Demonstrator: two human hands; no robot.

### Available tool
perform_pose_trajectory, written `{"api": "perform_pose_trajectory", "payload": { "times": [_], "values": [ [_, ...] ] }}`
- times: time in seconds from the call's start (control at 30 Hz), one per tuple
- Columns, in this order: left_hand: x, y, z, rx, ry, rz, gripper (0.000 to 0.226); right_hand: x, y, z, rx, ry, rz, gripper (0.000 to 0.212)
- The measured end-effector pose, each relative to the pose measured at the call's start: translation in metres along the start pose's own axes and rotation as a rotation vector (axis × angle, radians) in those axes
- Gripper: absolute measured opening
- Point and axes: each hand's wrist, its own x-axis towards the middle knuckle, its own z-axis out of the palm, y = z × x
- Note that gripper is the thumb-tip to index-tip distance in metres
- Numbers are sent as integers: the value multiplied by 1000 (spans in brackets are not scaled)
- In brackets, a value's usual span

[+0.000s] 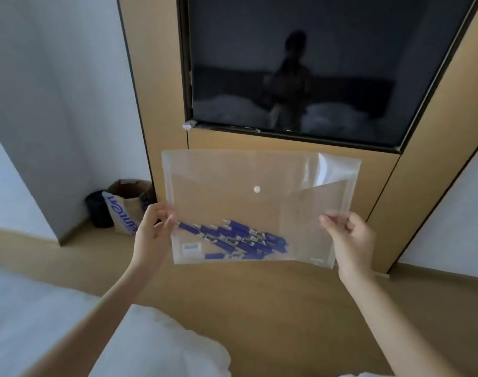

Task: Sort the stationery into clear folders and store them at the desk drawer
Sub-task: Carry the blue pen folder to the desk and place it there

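Note:
I hold a clear plastic folder (259, 208) up in the air in front of me, its flap standing open above a white snap button (257, 189). Several blue pens (237, 239) lie heaped along its bottom, next to a small white label (191, 247). My left hand (153, 227) pinches the folder's left edge near the pens. My right hand (349, 240) pinches the lower right edge. No desk drawer shows in the head view.
A dark wall-mounted screen (314, 72) sits in a wooden panel (156, 77) straight ahead. A paper bag (129, 210) and a black bag (99, 209) stand on the wooden floor (259, 308) at the left. White bedding (69, 336) fills the lower left.

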Motion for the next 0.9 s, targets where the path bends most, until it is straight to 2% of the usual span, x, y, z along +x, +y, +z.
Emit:
{"api": "perform_pose_trajectory", "payload": {
  "times": [0.17, 0.3, 0.57, 0.8, 0.9],
  "values": [
    [75, -14, 59, -9, 27, -19, 10, 116, 24, 27, 1, -52, 18, 15],
    [133, -33, 80, -19, 127, -44, 16, 178, 52, 73, 54, -80, 31, 15],
    [293, -124, 105, -49, 229, -89, 15, 302, 113, 198, -7, -177, 21, 13],
    [404, -165, 94, -70, 318, -73, 11, 403, 122, 331, 47, -213, -15, 15],
    [437, -190, 56, -20, 400, -68, 21, 419, 139, 412, 105, -293, -1, 15]
  ]
}}
